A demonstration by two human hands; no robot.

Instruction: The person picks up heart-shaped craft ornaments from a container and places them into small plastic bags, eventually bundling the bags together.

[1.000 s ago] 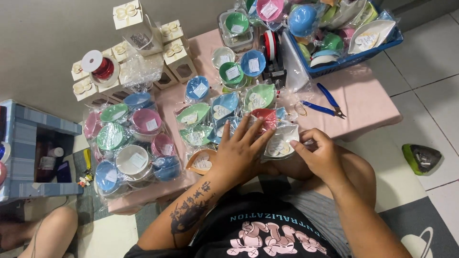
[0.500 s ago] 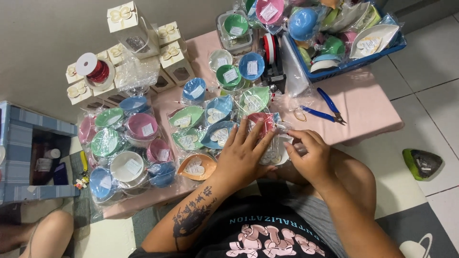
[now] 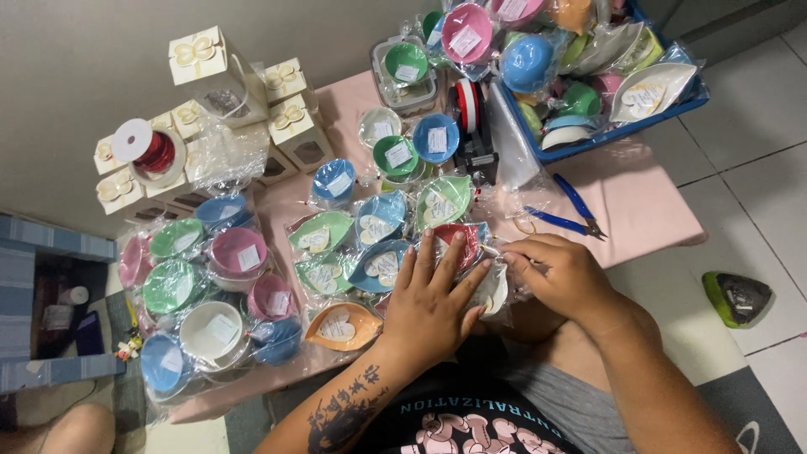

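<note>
Red leaf-shaped dish in clear crinkly wrap point(image 3: 458, 244) lies at the near edge of the low pink table point(image 3: 647, 210), right in front of the person; the left hand point(image 3: 433, 303) lies flat on top of it with fingers spread wide, pressing it down; the right hand point(image 3: 563, 277) is curled at the dish's right end, fingertips pinched on the loose clear wrap there. The dish looks small and light, hard under the wrap and maybe easy to break; the wrap looks thin, soft and slippery, so I think the safe place to hold is the hard rim of the dish, with the bunched wrap end only for pinching.

Just left of it lie an orange leaf dish point(image 3: 340, 326) and green and blue leaf dishes point(image 3: 378, 227), all wrapped, each with a white heart tag; past those sits a pile of wrapped round bowls point(image 3: 210, 286) in pink, green, blue and white. Blue-handled pliers point(image 3: 563, 214) lie a little farther right; a black tape holder point(image 3: 471, 126) stands behind; farther back is a blue tray point(image 3: 672, 105) full of more bowls; far left are white gift boxes point(image 3: 202, 63) and a red ribbon spool point(image 3: 147, 147).
</note>
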